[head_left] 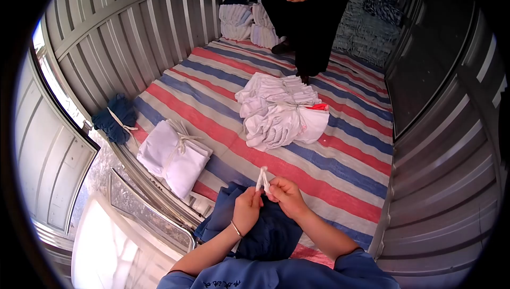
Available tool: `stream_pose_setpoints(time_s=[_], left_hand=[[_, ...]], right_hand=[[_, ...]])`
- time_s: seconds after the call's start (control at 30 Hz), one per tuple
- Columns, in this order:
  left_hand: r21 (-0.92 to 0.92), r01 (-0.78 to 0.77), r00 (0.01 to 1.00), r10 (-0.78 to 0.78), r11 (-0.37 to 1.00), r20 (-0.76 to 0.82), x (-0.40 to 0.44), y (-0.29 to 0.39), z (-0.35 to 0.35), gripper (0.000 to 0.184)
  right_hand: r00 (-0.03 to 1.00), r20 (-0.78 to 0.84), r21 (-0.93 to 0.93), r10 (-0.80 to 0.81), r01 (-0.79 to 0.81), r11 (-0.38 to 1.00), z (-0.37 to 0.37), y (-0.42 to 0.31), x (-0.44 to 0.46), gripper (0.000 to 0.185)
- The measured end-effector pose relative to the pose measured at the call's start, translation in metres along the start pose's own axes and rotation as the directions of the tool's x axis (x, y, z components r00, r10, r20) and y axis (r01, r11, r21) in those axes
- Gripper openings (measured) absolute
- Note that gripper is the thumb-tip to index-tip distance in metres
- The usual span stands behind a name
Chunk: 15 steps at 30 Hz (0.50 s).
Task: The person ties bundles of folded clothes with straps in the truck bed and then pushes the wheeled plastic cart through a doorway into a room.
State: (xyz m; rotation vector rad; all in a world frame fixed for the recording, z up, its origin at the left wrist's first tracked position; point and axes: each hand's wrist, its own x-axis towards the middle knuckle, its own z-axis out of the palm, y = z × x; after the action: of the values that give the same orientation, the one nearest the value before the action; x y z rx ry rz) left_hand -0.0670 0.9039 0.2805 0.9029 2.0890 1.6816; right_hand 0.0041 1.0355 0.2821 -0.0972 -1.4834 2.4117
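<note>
My left hand [247, 209] and my right hand [286, 198] are close together, each closed on a white cloth strip [263, 176]. The strip rises to a small peak between them. Right below lies a folded dark blue cloth bundle [268, 236], partly hidden by my forearms. To the left, a folded white cloth bundle [172, 156] is tied with a pale strip. Farther left sits a smaller dark blue bundle [115, 119], also tied. Ahead of my hands lies a larger bundle of white cloths [281, 111], bound round the middle, with a red bit at its right side.
A striped tarp [340, 169] covers the floor between corrugated metal walls [133, 28]. Another person in black [313, 18] stands beyond the white bundle. Stacked white cloths [236, 20] and grey-blue cloths [366, 34] line the back. An open door [53, 151] is at the left.
</note>
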Motion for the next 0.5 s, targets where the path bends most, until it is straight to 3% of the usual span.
stream_pose_setpoints(time_s=[0.03, 0.1, 0.13, 0.17, 0.23, 0.27, 0.33, 0.37, 0.43, 0.47, 0.5], left_hand=[[0.078, -0.104, 0.994, 0.102, 0.992, 0.024, 0.001, -0.012, 0.002, 0.015], [0.453, -0.208, 0.975, 0.149, 0.867, 0.163, -0.005, -0.028, 0.008, 0.014], [0.470, -0.155, 0.982, 0.085, 0.869, 0.168, -0.005, -0.016, 0.008, 0.016], [0.385, -0.264, 0.964, 0.229, 0.884, 0.134, -0.003, -0.006, 0.005, 0.015], [0.253, -0.343, 0.938, 0.319, 0.905, 0.133, 0.008, -0.024, 0.006, 0.012], [0.251, -0.340, 0.940, 0.318, 0.906, 0.125, 0.007, -0.029, 0.006, 0.012], [0.218, -0.237, 0.969, 0.212, 0.947, 0.130, 0.005, -0.032, 0.003, 0.016], [0.014, -0.027, 0.990, 0.024, 1.000, 0.141, 0.007, -0.033, 0.000, 0.020], [-0.135, 0.177, 0.976, -0.155, 0.975, 0.155, 0.009, -0.031, -0.003, 0.019], [-0.092, 0.022, 0.998, -0.016, 0.996, 0.064, 0.007, -0.038, -0.001, 0.016], [-0.037, -0.133, 0.991, 0.133, 0.990, -0.021, 0.004, -0.046, 0.003, 0.013]], right_hand=[[1.000, 0.027, -0.008, 0.005, -0.005, 1.000, 0.006, -0.004, 0.000, 0.015], [0.995, 0.065, -0.310, -0.076, 0.093, 0.946, 0.017, -0.013, -0.001, 0.007], [0.985, 0.166, -0.309, -0.037, 0.087, 0.947, 0.015, -0.015, 0.000, 0.008], [0.977, 0.208, -0.377, -0.056, 0.133, 0.916, 0.020, -0.019, 0.001, 0.008], [0.912, 0.355, -0.512, -0.203, 0.372, 0.775, 0.021, -0.021, 0.008, 0.011], [0.912, 0.360, -0.513, -0.197, 0.370, 0.774, 0.020, -0.022, 0.011, 0.011], [0.894, 0.381, -0.644, -0.235, 0.439, 0.626, 0.016, -0.027, 0.019, 0.017], [0.975, 0.195, -0.599, 0.106, 0.033, 0.800, 0.010, -0.034, 0.019, 0.025], [0.966, 0.196, -0.691, 0.170, 0.013, 0.723, -0.012, -0.027, 0.031, 0.032], [0.972, 0.177, -0.692, 0.154, 0.012, 0.721, -0.019, -0.024, 0.031, 0.032], [0.916, 0.224, -0.627, 0.334, -0.127, 0.769, -0.026, -0.023, 0.031, 0.036]])
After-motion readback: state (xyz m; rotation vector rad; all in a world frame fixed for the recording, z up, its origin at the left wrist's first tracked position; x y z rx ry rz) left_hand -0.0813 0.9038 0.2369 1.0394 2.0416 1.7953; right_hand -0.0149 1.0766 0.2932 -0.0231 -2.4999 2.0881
